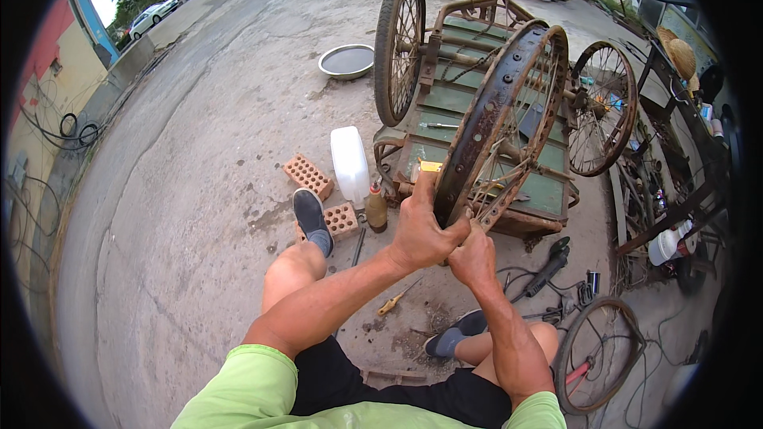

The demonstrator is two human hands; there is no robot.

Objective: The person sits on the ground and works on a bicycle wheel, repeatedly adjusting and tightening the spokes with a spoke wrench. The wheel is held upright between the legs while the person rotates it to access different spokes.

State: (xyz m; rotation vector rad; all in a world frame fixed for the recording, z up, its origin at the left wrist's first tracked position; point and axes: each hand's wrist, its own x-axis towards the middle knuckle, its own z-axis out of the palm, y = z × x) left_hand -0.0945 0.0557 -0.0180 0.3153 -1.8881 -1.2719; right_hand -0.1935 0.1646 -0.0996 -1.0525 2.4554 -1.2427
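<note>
A rusty spoked wheel rim (469, 147) without a tire stands upright before me, a dark strip lying along its outer channel. My left hand (425, 230) is closed on the rim's near lower end from the left. Close beside it, my right hand (474, 256) grips the same end, the fingers of both hands almost touching. Part of the fingers is hidden behind the rim. Beyond the rim lies the green slatted bed (457, 71) of an overturned cart, with a tired wheel (400, 48) on its left and another spoked wheel (602, 109) on its right.
Left of the cart are a white jug (349, 165), a brown bottle (376, 208), perforated bricks (308, 175) and a basin of water (346, 61). A yellow-handled pointed tool (391, 303) lies between my feet. A loose wheel (563, 365) and cables lie at right.
</note>
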